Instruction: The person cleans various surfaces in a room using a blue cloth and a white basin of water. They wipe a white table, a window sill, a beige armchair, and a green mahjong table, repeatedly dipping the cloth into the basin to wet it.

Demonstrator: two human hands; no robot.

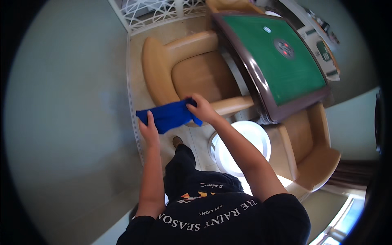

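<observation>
A blue cloth (169,115) is stretched out between my two hands, in front of a tan armchair (202,75). My left hand (149,130) grips its left end, with the thumb lying over the top. The right end is pinched by my right hand (200,108), close to the chair's near armrest. From the right end a loose corner of the cloth hangs down. The fingers behind the cloth are partly hidden.
A table with a green top (277,69) and dark rim stands beyond the armchair to the right. A round white stool or small table (245,141) is beneath my right forearm. Another tan armchair (312,151) sits at the right. A plain wall (73,114) runs along the left.
</observation>
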